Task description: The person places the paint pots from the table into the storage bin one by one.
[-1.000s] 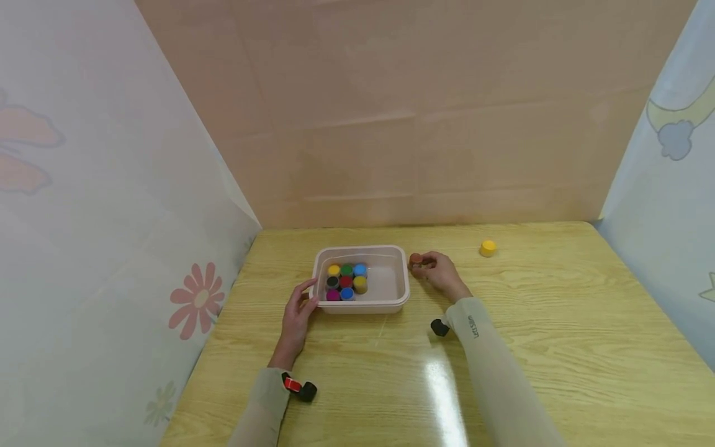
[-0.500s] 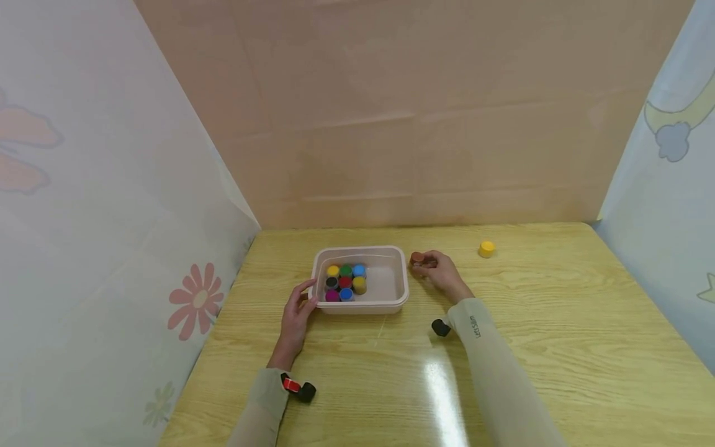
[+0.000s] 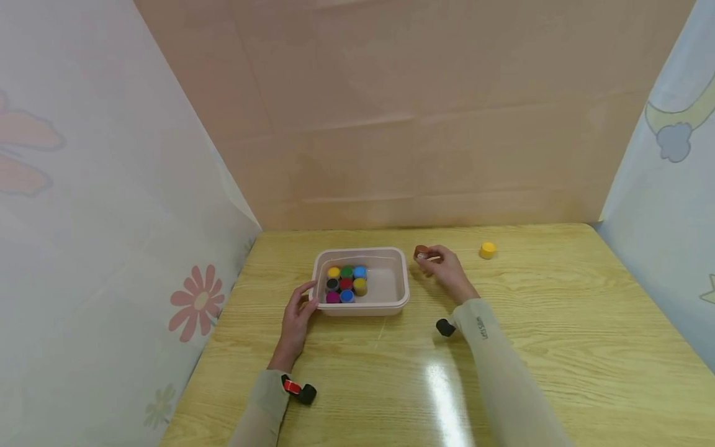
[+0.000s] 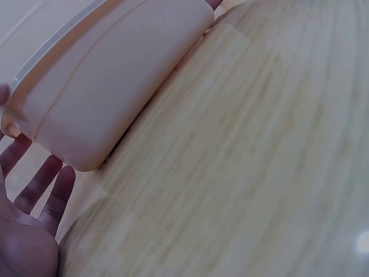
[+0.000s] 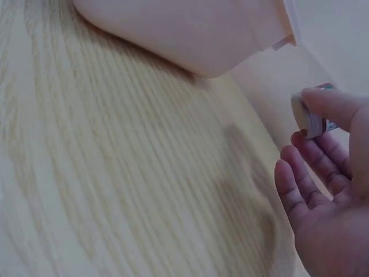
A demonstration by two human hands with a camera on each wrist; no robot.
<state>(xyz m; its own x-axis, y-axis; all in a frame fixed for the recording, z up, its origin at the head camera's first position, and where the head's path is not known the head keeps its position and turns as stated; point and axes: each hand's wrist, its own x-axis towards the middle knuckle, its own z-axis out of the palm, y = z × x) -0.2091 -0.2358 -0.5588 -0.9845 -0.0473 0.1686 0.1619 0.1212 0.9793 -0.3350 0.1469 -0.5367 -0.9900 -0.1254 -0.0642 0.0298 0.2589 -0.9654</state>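
My left hand [image 3: 296,318] holds the front left corner of a pale pink plastic tub [image 3: 364,310]. In the left wrist view, the thumb lies over its rim and the fingers [image 4: 40,183] come up against the wall from outside. Several small paint pots [image 3: 346,283] with coloured lids stand grouped in the tub's left part. Right of the tub, my right hand [image 3: 449,271] pinches a brown-lidded paint pot [image 3: 421,252] between thumb and fingers. The right wrist view shows this pot tilted, its label partly hidden by the thumb [image 5: 331,104].
A yellow-lidded paint pot [image 3: 487,250] stands alone at the back right of the wooden table [image 3: 357,379]. A brown paper wall [image 3: 391,155] rises behind the table's back edge. Printed panels [image 3: 112,248] border it on the left and right.
My right hand has moved slightly back and right, away from the tub, and the brown-lidded paint pot has been tilted in its fingers. My left hand stays at the tub's corner.
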